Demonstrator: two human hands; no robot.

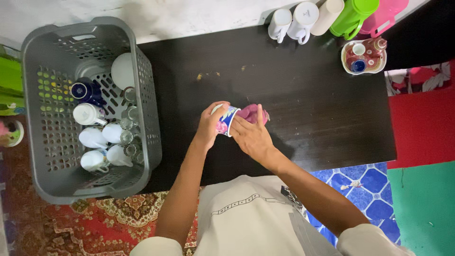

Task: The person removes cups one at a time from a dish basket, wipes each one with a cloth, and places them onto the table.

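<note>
My left hand (209,125) grips a patterned cup (225,121), white with blue and pink flowers, held on its side above the dark table (303,109). My right hand (251,135) holds a pink cloth (252,113) pressed against the cup's open mouth. Both hands meet over the middle of the table.
A grey plastic basket (33,118) at the left holds several white cups, a blue cup, glasses and a plate. At the table's far edge stand white mugs (294,21), a green jug (353,16), a pink jug (386,14) and a small tray (364,57) of little items.
</note>
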